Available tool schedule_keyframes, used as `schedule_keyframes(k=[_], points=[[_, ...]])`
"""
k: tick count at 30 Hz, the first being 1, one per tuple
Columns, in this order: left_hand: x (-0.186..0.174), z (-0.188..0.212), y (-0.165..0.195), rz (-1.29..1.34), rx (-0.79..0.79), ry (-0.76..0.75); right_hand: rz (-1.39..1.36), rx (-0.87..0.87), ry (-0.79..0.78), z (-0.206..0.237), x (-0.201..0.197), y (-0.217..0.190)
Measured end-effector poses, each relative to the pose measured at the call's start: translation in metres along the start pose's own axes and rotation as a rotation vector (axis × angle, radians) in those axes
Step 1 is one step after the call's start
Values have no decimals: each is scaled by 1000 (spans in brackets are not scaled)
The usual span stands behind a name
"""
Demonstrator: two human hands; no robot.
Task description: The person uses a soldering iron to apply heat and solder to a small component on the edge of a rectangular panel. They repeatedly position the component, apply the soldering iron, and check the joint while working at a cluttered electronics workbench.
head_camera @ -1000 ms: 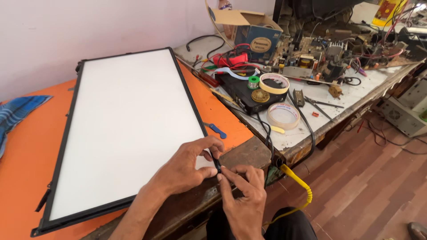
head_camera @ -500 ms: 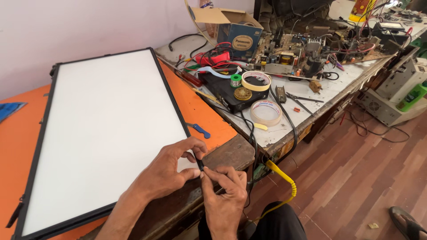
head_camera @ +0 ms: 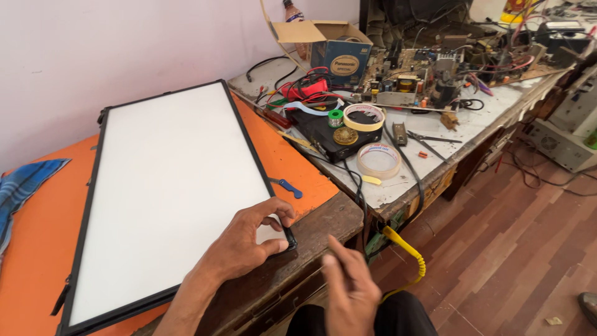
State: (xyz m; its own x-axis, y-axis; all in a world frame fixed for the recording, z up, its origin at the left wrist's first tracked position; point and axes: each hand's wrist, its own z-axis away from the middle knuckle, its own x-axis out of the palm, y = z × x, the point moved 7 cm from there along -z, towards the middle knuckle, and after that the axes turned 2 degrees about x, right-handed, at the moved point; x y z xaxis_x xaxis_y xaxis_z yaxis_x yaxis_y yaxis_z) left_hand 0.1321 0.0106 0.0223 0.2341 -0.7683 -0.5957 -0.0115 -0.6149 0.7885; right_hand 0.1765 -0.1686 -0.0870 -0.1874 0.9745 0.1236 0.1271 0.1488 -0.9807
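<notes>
A large flat panel [head_camera: 168, 186] with a white face and a thin black frame lies on an orange-topped wooden table [head_camera: 311, 177]. My left hand [head_camera: 249, 239] rests on the panel's near right corner, fingers curled over the black frame edge. My right hand [head_camera: 348, 292] hovers just off the table's front edge, blurred, fingers apart and holding nothing I can see. A small blue tool [head_camera: 289, 186] lies on the orange surface beside the panel's right edge.
To the right stands a cluttered workbench [head_camera: 472, 127] with tape rolls [head_camera: 378, 160], a black box [head_camera: 326, 127], a circuit board [head_camera: 407, 78], a cardboard box [head_camera: 333, 46] and cables. A yellow coiled cable [head_camera: 407, 252] hangs below. A blue cloth [head_camera: 25, 186] lies at left.
My right hand has come away from the panel's corner and dropped below the table edge. My left hand stays on that corner. The view has shifted slightly.
</notes>
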Motion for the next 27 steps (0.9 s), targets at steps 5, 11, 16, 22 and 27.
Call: schedule_keyframes(k=[5, 11, 16, 22, 27], points=[[-1, 3, -3, 3, -14, -10, -302, 409, 331, -18, -59, 80], [-2, 1, -4, -20, -74, -21, -558, 591, 362, -57, -98, 118], [-2, 1, -5, -27, -115, -22, -677, 477, 278, -79, -94, 126], [-2, 1, -4, 23, -76, -16, -664, 487, 281, -94, -87, 130], [-2, 2, -3, 5, -100, -22, -103, 189, 341, -89, -105, 113]])
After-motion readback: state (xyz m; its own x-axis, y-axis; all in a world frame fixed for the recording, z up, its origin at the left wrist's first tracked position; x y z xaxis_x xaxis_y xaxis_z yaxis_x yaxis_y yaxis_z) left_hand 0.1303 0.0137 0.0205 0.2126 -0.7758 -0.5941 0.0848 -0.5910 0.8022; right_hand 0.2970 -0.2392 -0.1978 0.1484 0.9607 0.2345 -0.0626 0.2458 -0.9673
